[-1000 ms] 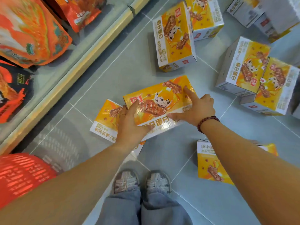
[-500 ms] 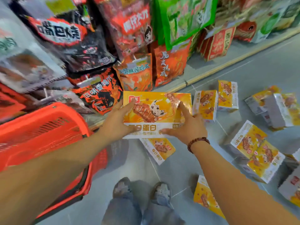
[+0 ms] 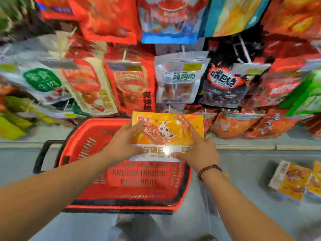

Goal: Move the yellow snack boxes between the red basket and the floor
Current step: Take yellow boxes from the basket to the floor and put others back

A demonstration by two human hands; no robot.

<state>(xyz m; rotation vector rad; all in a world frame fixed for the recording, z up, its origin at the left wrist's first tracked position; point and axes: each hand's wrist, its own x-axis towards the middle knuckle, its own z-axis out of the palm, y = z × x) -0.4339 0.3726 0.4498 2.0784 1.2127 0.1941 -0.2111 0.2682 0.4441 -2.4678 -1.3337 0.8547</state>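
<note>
Left grip (image 3: 121,145) and right grip (image 3: 199,152) both grasp the yellow snack box (image 3: 166,129). It is over the red basket (image 3: 97,197).

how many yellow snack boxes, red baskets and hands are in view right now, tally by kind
yellow snack boxes: 3 (held box; floor box; cut-off floor box)
red basket: 1
hands: 2 (left hand, right hand, both gripping the held box)
total: 6
hanging snack bags: too blurred to count

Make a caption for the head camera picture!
Left hand and right hand hold a yellow snack box over the red basket, snack bags hanging behind, more boxes on the floor.
</note>
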